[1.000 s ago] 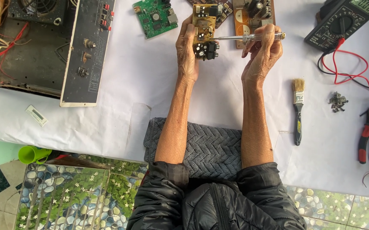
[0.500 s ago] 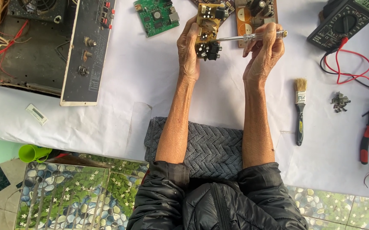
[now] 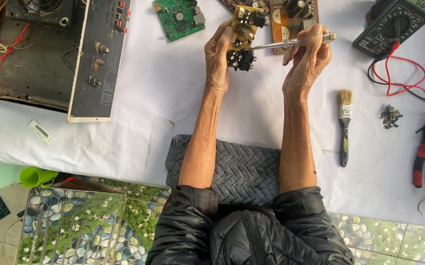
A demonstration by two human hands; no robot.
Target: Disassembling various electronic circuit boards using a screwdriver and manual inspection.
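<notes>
Over white cloth [image 3: 173, 98], left hand [image 3: 218, 55] clamps a knobbed circuit board [image 3: 242, 37]; right hand [image 3: 308, 59] fingers grip a clear-handled screwdriver [image 3: 291, 42].

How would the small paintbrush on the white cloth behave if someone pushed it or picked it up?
The paintbrush looks small and slim, so it is probably light and stiff along its dark handle. Its flat ferrule and pale bristles suggest it would slide on the white cloth rather than roll. The bristles would likely bend softly under pressure.
</notes>
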